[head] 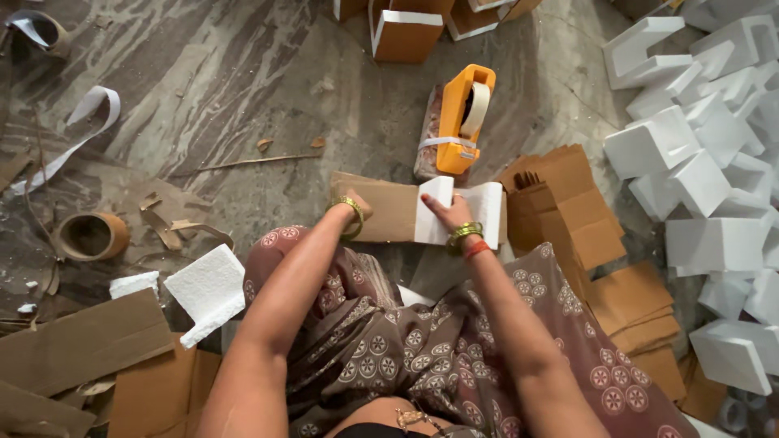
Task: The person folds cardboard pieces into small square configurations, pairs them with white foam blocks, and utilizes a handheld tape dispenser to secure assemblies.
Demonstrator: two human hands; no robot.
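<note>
Head cam, looking straight down at someone sitting on a grey stone floor (243, 89). Both arms reach forward to a flat piece of brown cardboard (388, 209) lying just past the knees. The right hand (449, 212) is pressed on a white foam block (461, 212) that sits on the right end of the cardboard, fingers spread flat over it, not really gripping. The left hand (357, 206) is at the cardboard's left end, bangle on the wrist, but the fingers are tucked out of sight, so can't tell if they're curled or loose.

Just beyond the cardboard there's an orange tape dispenser (459, 118) standing on the floor. Off to the right is a big heap of white foam corner pieces (698, 154), and a stack of brown cardboard sheets (592, 235) is between that heap and the knees. On the left: a loose foam slab (209, 290), an empty tape core (91, 235), and cardboard scraps.
</note>
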